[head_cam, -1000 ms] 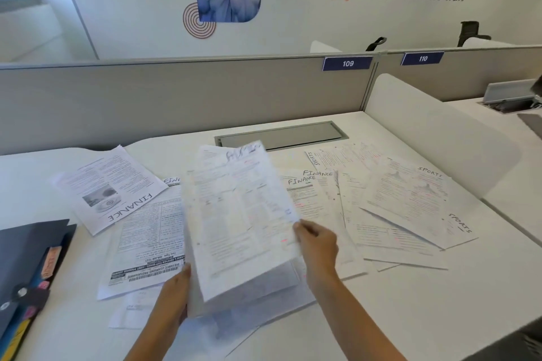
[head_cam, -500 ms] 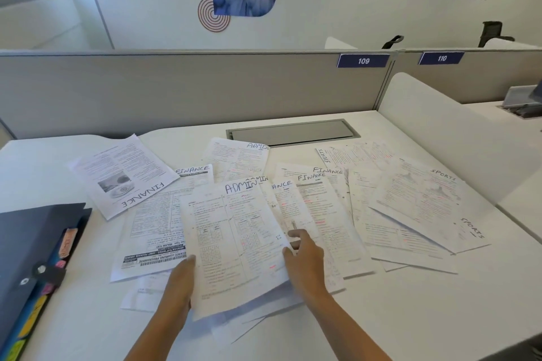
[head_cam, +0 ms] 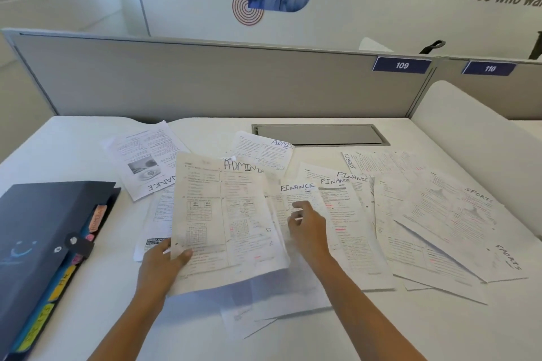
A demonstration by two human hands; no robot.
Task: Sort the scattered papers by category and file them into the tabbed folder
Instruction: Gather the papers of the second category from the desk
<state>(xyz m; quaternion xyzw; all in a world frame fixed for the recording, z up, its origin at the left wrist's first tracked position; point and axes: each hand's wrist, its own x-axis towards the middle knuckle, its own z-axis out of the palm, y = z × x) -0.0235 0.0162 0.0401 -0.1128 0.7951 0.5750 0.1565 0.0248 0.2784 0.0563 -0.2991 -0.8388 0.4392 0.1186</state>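
Left hand point(head_cam: 164, 261) pinches the white printed sheet marked ADMIN point(head_cam: 225, 220) at its lower-left edge, thumb on top. Right hand point(head_cam: 308, 228), fingers loosely curled & half open, touches the white sheet marked FINANCE point(head_cam: 296, 193), gripping nothing.

- The left hand point(head_cam: 164, 261) reaches forward from the lower left, forearm bare and angled up toward the middle of the view.
- Its thumb lies on top of a sheet's lower left corner, the fingers hidden beneath; the grip is closed in a pinch.
- The right hand point(head_cam: 308, 228) extends further forward, palm down, forearm running in from the lower right.
- Its fingers point(head_cam: 299, 206) are loosely curled and slightly spread, tips down toward the paper below; it grips nothing.
- The two hands are near each other, not touching.
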